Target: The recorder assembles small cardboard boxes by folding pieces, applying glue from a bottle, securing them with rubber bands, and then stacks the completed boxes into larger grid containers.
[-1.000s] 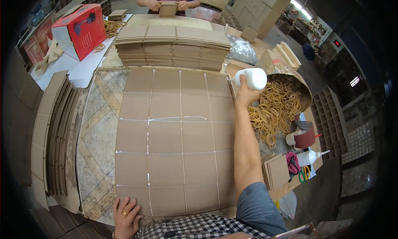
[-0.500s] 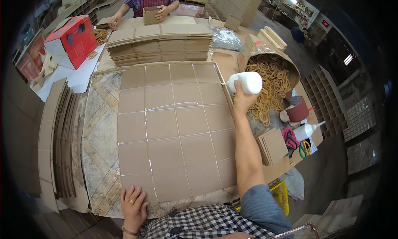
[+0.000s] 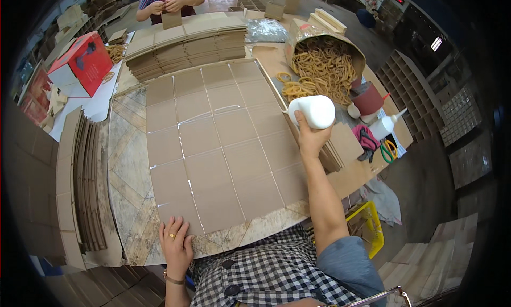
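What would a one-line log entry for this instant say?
right hand: holds white glue bottle at sheet edge | left hand: flat on cardboard sheets near corner | glue lines on sheets | rubber bands beside

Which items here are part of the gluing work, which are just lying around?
In use: white glue bottle in right hand; cardboard sheets under left hand.
Lying about: rubber bands, red box, scissors, stacked cardboard.
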Demonstrator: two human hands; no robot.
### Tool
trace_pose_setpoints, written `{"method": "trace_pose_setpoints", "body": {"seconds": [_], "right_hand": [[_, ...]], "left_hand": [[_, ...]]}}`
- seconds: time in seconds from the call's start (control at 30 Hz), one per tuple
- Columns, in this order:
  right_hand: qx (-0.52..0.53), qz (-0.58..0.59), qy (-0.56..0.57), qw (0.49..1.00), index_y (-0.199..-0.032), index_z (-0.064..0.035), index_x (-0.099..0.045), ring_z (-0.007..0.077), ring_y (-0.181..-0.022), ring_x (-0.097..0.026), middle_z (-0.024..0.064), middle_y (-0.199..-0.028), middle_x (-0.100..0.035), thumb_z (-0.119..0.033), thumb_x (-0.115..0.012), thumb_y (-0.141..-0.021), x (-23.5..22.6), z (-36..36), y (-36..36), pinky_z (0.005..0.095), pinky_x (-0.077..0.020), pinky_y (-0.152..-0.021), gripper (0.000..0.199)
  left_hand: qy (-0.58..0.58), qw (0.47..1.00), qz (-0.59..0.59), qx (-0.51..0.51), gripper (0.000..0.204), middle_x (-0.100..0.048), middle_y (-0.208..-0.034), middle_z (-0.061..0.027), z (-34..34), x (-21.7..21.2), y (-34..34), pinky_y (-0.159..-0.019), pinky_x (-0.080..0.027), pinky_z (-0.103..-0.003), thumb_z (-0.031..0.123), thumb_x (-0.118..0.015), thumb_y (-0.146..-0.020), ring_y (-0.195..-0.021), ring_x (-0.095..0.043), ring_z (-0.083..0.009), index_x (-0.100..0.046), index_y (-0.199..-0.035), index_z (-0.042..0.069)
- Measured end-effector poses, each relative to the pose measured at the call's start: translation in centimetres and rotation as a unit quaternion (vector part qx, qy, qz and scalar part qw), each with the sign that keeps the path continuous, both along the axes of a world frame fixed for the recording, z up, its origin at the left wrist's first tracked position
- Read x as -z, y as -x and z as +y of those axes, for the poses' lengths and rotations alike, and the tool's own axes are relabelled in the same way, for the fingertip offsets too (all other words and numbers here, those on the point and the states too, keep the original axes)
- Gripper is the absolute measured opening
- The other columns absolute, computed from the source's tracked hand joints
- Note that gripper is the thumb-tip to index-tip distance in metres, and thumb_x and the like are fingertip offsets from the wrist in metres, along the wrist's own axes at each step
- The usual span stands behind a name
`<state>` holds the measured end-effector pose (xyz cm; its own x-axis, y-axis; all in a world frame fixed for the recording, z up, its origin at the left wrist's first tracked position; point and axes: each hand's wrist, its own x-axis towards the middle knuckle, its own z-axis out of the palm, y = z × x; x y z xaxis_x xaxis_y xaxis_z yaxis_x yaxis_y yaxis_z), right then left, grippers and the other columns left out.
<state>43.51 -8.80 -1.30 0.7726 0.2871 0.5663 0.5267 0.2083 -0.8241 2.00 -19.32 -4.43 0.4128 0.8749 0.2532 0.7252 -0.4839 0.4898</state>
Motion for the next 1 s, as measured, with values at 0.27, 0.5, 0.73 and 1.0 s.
{"method": "trace_pose_setpoints", "body": {"seconds": [0.27,0.5,0.73,1.0], "right_hand": [[-0.017,0.036,-0.011,0.999,-0.12,0.0034,-0.045,0.023,-0.1,-0.058,0.0146,-0.109,-0.059,-0.015,-0.086,-0.064,-0.5,-6.6,1.2,0.0345,-0.0474,-0.086,0.072],[-0.033,0.015,0.029,0.999,-0.116,0.0039,-0.049,0.0202,-0.097,-0.06,0.0128,-0.106,-0.061,-0.01,-0.083,-0.067,-1.3,-11.8,2.3,0.0326,-0.0485,-0.084,0.061],[-0.023,0.012,0.05,0.998,-0.11,0.0037,-0.054,0.0188,-0.092,-0.062,0.0106,-0.102,-0.063,-0.009,-0.083,-0.068,-2.1,-17.2,3.2,0.0316,-0.0497,-0.081,0.053],[-0.035,0.041,0.091,0.994,-0.107,0.0026,-0.058,0.0175,-0.089,-0.063,0.0092,-0.099,-0.065,-0.006,-0.082,-0.067,-1.7,-22.7,2.9,0.031,-0.0498,-0.081,0.047]], "left_hand": [[-0.001,1.0,-0.01,-0.001,0.031,-0.057,-0.122,-0.0146,-0.1,0.3,0.0,-0.107,-0.025,-0.053,0.004,-0.061,-0.077,-0.121,-0.046,-0.035,-0.062,-0.108,0.003],[-0.012,1.0,-0.028,0.003,0.031,-0.057,-0.121,-0.0146,-0.2,0.7,0.1,-0.106,-0.026,-0.053,0.003,-0.061,-0.077,-0.121,-0.047,-0.0354,-0.062,-0.108,0.003],[-0.017,1.0,-0.024,0.003,0.031,-0.057,-0.122,-0.0145,-0.3,0.8,0.0,-0.107,-0.026,-0.052,0.004,-0.061,-0.078,-0.122,-0.046,-0.0349,-0.062,-0.109,0.003],[-0.026,1.0,-0.006,-0.002,0.032,-0.057,-0.124,-0.0147,-0.5,1.0,-0.2,-0.108,-0.026,-0.05,0.003,-0.061,-0.079,-0.123,-0.046,-0.0334,-0.062,-0.111,0.003]]}}
